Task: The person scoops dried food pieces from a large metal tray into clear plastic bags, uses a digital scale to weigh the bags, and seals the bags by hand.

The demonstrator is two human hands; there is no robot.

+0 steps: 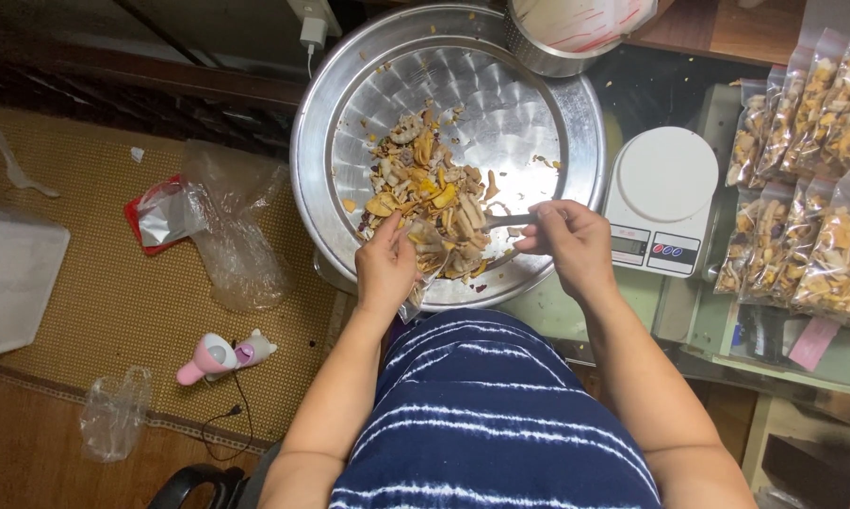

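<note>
item: dried mixed pieces [434, 203], heaped at the near middle of a round metal tray [576, 123].
left hand [385, 269]: pinching open a small clear bag [423, 247] at the heap's near edge.
right hand [568, 240]: gripping a scoop handle [510, 222], blade in the heap.
handling note, as a judgement: keep the bag mouth low and wide, tip the scoop slowly.
adjacent: white scale [661, 198] just beside right hand.

scoop [486, 222] tip buried (mix), bags [821, 188] cropped right

Shiny embossed metal basin [576, 141], glossy plastic bags [811, 188], rough woven mat [133, 292].
</note>
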